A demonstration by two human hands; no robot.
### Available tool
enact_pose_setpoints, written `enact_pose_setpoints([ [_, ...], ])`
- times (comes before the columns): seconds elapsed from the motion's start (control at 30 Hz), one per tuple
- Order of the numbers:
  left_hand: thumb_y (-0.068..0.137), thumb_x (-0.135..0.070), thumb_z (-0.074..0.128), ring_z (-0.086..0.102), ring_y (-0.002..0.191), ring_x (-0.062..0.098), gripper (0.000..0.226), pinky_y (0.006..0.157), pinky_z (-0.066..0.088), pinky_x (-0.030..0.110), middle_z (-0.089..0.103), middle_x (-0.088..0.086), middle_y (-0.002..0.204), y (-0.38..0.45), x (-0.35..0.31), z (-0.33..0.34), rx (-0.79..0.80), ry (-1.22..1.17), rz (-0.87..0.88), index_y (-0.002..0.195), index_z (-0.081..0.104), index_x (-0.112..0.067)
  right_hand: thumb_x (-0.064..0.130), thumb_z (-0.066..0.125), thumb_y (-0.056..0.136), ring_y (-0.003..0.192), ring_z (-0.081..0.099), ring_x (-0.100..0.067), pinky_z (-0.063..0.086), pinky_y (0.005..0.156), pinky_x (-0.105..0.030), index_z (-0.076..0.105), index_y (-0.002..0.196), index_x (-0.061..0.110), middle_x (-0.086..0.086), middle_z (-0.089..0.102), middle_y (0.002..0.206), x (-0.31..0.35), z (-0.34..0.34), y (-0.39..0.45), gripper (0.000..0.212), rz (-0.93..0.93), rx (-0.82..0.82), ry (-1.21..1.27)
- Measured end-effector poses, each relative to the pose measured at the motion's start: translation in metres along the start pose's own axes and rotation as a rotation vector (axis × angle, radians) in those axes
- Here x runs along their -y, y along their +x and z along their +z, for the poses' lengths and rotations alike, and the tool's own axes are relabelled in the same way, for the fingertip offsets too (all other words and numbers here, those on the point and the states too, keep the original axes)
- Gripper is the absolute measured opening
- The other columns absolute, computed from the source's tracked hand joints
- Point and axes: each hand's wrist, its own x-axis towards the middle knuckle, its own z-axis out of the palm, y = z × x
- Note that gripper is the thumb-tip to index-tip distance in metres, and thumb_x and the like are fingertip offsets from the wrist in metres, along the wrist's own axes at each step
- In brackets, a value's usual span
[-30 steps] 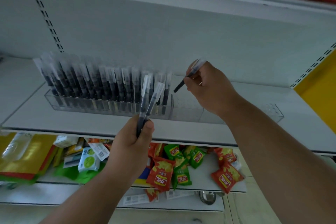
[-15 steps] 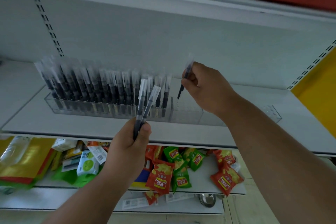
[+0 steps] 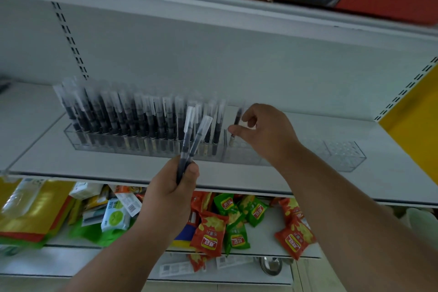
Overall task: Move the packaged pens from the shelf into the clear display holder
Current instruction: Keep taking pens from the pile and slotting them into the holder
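Your right hand pinches one pen upright above the clear display holder, mid-insertion. Your left hand grips two spare pens. Next, lower the pen straight down below the grip.

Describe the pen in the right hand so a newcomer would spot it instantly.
On the white shelf stands a long clear display holder, its left part packed with pens. Just right of that row, the right hand pinches one dark pen, alone over the holder's open slots.

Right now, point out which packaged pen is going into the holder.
The single pen pinched in the right hand, upright over the clear holder's first empty section. The two pens in the left hand wait in front of the shelf.
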Motion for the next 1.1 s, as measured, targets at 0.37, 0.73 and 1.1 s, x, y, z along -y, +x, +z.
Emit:
enact_pose_setpoints([
  [0.37,0.099,-0.035,0.049,0.044,0.058,0.014,0.024,0.059,0.038,0.039,0.048,-0.012,0.056,0.004,-0.006,0.021,0.185,-0.057,0.027,0.077,0.057,-0.035,0.019,0.064,0.094,0.053,0.055,-0.003,0.042,0.057,-0.016,0.067,0.082,0.006,-0.003,0.064,0.063,0.026,-0.007,-0.052,0.017,0.013,0.157,0.671],
  [0.73,0.099,-0.035,0.045,0.034,0.053,0.02,0.028,0.053,0.033,0.038,0.04,0.001,0.057,0.001,0.002,0.015,0.126,-0.105,-0.025,0.074,0.057,-0.029,0.03,0.057,0.097,0.068,0.064,-0.014,0.041,0.054,-0.011,0.05,0.077,0.029,0.005,0.063,0.072,-0.003,-0.033,-0.018,0.02,-0.041,-0.34,0.242],
  [1.1,0.101,-0.032,0.046,0.037,0.051,0.014,0.031,0.05,0.033,0.032,0.04,-0.007,0.054,0.0,0.009,0.008,0.097,-0.072,-0.036,0.071,0.055,-0.029,0.031,0.058,0.096,0.059,0.049,-0.004,0.036,0.054,-0.023,0.055,0.085,0.016,0.009,0.054,0.066,-0.01,-0.001,-0.003,0.019,-0.096,-0.106,0.055],
])
